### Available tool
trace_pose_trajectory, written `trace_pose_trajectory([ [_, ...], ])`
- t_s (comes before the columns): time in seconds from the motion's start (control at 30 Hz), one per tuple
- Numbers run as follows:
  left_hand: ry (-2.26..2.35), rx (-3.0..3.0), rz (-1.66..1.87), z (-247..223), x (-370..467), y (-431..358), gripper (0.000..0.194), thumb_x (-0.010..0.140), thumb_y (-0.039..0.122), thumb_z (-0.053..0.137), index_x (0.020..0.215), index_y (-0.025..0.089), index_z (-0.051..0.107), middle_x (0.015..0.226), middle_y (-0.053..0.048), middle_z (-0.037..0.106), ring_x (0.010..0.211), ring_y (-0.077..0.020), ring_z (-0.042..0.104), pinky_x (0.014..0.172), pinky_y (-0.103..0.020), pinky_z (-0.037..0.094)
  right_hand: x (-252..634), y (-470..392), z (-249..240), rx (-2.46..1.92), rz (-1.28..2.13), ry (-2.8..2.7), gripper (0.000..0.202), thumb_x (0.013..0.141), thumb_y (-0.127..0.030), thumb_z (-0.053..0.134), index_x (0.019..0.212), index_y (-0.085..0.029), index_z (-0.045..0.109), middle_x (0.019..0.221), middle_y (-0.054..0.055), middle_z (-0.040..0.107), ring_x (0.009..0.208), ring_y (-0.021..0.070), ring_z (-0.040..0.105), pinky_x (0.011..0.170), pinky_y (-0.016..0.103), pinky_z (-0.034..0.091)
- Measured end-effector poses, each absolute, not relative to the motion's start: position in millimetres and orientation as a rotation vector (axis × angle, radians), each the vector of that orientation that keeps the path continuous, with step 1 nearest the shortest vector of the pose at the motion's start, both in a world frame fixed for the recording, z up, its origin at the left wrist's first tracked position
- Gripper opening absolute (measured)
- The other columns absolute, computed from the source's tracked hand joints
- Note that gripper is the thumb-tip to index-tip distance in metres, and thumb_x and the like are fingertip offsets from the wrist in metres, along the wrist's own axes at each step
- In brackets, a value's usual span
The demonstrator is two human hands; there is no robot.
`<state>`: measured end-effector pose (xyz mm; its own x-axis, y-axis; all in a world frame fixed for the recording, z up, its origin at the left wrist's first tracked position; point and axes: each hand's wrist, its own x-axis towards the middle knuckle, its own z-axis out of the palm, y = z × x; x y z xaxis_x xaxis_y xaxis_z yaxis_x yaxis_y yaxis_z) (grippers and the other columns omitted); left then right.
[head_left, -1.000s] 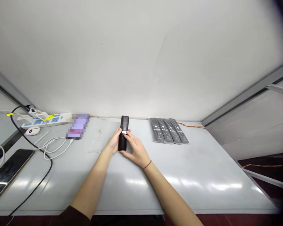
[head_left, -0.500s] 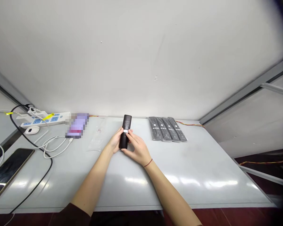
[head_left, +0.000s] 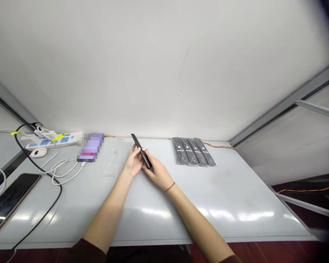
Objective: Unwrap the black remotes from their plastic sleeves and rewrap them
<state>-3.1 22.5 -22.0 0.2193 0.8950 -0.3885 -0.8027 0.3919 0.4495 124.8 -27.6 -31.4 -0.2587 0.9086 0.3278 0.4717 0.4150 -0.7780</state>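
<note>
A black remote control (head_left: pixel 140 150) is held between my two hands over the middle of the table, turned so that its narrow side shows. My left hand (head_left: pixel 133 163) grips its left side, fingers partly behind it. On the other side my right hand (head_left: pixel 158 171) closes on the lower end with thumb and fingers. Left of my hands lies a flat clear plastic bag (head_left: pixel 113 160). Several dark remotes in clear plastic sleeves (head_left: pixel 193 151) lie side by side to the right, buttons up.
A white power strip (head_left: pixel 74 137), a white earbud case (head_left: pixel 38 152) and a phone with a lit, blurred screen (head_left: pixel 91 148) sit at the back left. Another phone (head_left: pixel 12 201) lies nearer. White and black cables (head_left: pixel 57 199) cross the left side. A wall (head_left: pixel 164 73) rises behind the table.
The remote has turned from its labelled back facing up to its narrow side, tilting its far end leftward. Both hands have shifted their hold. The camera view has moved slightly.
</note>
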Motion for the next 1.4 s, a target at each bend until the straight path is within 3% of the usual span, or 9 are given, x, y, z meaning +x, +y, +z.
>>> trace_pose_trajectory([
  [0.13, 0.680, 0.080, 1.281, -23.4, -3.1, 24.4, 0.045, 0.079, 0.005, 0.061, 0.114, 0.031, 0.049, 0.076, 0.005, 0.061, 0.072, -0.0113, 0.066, 0.073, -0.026, 0.053, 126.9, -20.3, -30.8, -1.200, 1.299, -1.308, 0.030, 0.082, -0.026, 0.056, 0.111, -0.020, 0.060, 0.100, 0.007, 0.069, 0.078, 0.0214, 0.070, 0.077, 0.040, 0.056],
  [0.2, 0.657, 0.041, 1.285, -24.1, -4.0, 25.9, 0.031, 0.083, 0.012, 0.060, 0.109, 0.027, 0.053, 0.074, 0.004, 0.061, 0.071, -0.0124, 0.066, 0.072, -0.028, 0.054, 128.2, -15.1, -32.1, -1.184, 1.473, -1.073, 0.021, 0.079, -0.027, 0.059, 0.097, -0.017, 0.062, 0.079, 0.005, 0.070, 0.060, 0.0178, 0.067, 0.064, 0.034, 0.057],
  [0.33, 0.613, -0.025, 1.284, -24.9, -5.8, 29.1, 0.007, 0.087, 0.023, 0.056, 0.094, 0.021, 0.058, 0.083, -0.001, 0.066, 0.083, -0.0179, 0.068, 0.072, -0.030, 0.056, 131.3, -5.3, -31.7, -1.107, 1.581, -0.863, 0.020, 0.077, -0.032, 0.063, 0.091, -0.018, 0.059, 0.056, -0.002, 0.060, 0.044, 0.0107, 0.054, 0.046, 0.024, 0.050],
  [0.53, 0.602, -0.038, 1.309, -25.5, -1.9, 28.6, 0.010, 0.085, 0.028, 0.059, 0.083, 0.019, 0.057, 0.089, -0.003, 0.069, 0.087, -0.0199, 0.068, 0.072, -0.030, 0.056, 135.6, -1.6, -27.7, -0.870, 1.697, -0.767, 0.048, 0.064, -0.022, 0.079, 0.108, -0.023, 0.059, 0.066, -0.005, 0.059, 0.055, 0.0082, 0.056, 0.059, 0.023, 0.053],
  [0.6, 0.641, 0.025, 1.307, -25.1, -0.1, 26.1, 0.007, 0.084, 0.026, 0.061, 0.085, 0.020, 0.057, 0.091, -0.003, 0.069, 0.088, -0.0188, 0.068, 0.075, -0.030, 0.055, 136.8, -2.1, -31.1, -0.822, 1.692, -0.714, 0.046, 0.065, -0.023, 0.079, 0.107, -0.023, 0.060, 0.068, -0.005, 0.061, 0.058, 0.0088, 0.058, 0.063, 0.024, 0.055],
  [0.8, 0.716, 0.502, 1.287, -26.9, 9.8, 13.6, 0.026, 0.072, 0.015, 0.070, 0.094, 0.021, 0.057, 0.112, -0.003, 0.066, 0.105, -0.0183, 0.062, 0.094, -0.035, 0.048, 149.0, 3.1, -44.9, -0.823, 1.568, -0.663, 0.032, 0.077, -0.045, 0.067, 0.098, -0.023, 0.061, 0.104, 0.003, 0.068, 0.093, 0.0188, 0.066, 0.086, 0.037, 0.054],
  [0.9, 0.771, 0.760, 1.295, -28.9, 15.4, 8.6, 0.032, 0.068, 0.019, 0.075, 0.097, 0.019, 0.061, 0.118, -0.007, 0.064, 0.114, -0.0220, 0.057, 0.099, -0.035, 0.044, 155.4, 7.4, -48.4, -0.888, 1.517, -0.646, 0.035, 0.079, -0.054, 0.061, 0.094, -0.022, 0.062, 0.103, 0.006, 0.069, 0.098, 0.0222, 0.066, 0.092, 0.042, 0.052],
  [1.1, 0.867, 1.028, 1.289, -32.0, 19.3, -1.5, 0.051, 0.069, 0.024, 0.076, 0.117, 0.022, 0.059, 0.124, -0.007, 0.061, 0.121, -0.0233, 0.052, 0.106, -0.035, 0.036, 155.3, 10.5, -50.4, -0.904, 1.542, -0.615, 0.037, 0.082, -0.056, 0.056, 0.094, -0.021, 0.062, 0.100, 0.007, 0.071, 0.098, 0.0215, 0.066, 0.088, 0.039, 0.054],
  [1.4, 0.930, 1.245, 1.251, -31.9, 24.5, -17.4, 0.059, 0.071, 0.022, 0.073, 0.127, 0.028, 0.054, 0.135, -0.004, 0.054, 0.130, -0.0231, 0.043, 0.113, -0.036, 0.026, 152.2, 13.9, -55.5, -0.967, 1.496, -0.523, 0.027, 0.081, -0.049, 0.056, 0.087, -0.022, 0.059, 0.077, 0.002, 0.070, 0.075, 0.0190, 0.067, 0.070, 0.033, 0.056],
])
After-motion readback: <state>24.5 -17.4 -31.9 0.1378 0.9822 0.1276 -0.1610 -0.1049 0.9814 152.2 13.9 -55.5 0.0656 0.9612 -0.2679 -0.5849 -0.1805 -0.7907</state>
